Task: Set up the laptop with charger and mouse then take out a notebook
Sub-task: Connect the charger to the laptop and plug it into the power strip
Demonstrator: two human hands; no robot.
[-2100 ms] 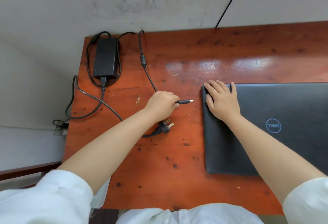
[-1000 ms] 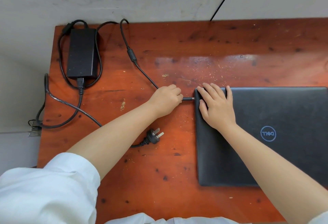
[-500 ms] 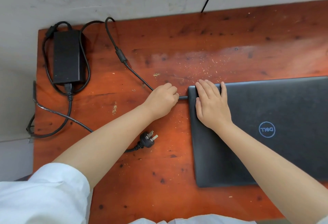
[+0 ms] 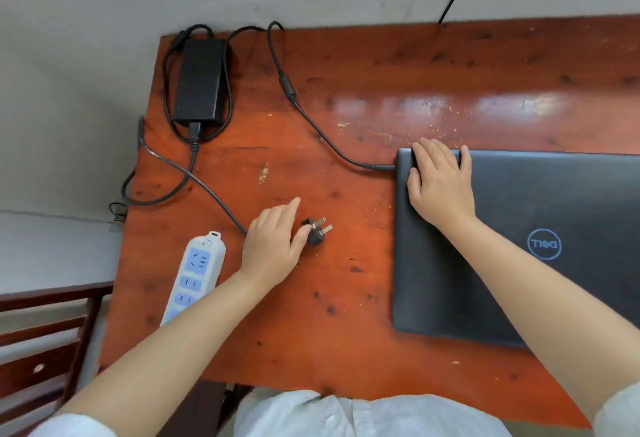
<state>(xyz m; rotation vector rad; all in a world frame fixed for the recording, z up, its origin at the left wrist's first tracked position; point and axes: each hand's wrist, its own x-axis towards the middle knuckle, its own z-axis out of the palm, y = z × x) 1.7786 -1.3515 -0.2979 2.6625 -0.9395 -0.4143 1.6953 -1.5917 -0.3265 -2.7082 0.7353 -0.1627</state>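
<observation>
A closed black laptop (image 4: 554,298) lies at the right of the red-brown wooden table (image 4: 346,332). My right hand (image 4: 441,187) rests flat on the lid's far left corner. The charger's thin cable ends in a barrel connector (image 4: 379,167) that sits in the laptop's left side. The black charger brick (image 4: 201,80) lies at the table's far left corner. Its mains cable runs to a black wall plug (image 4: 317,230) lying mid-table. My left hand (image 4: 273,246) is over that cable, thumb touching the plug, index finger stretched out. No mouse or notebook is in view.
A white and blue power strip (image 4: 195,274) lies near the table's left edge, just left of my left forearm. A dark wooden chair (image 4: 41,332) stands beyond that edge. A grey wall runs behind the table.
My left hand has let go of the barrel connector, which now stays in the laptop, and moved back to the wall plug. The view shifted, bringing the power strip into sight.
</observation>
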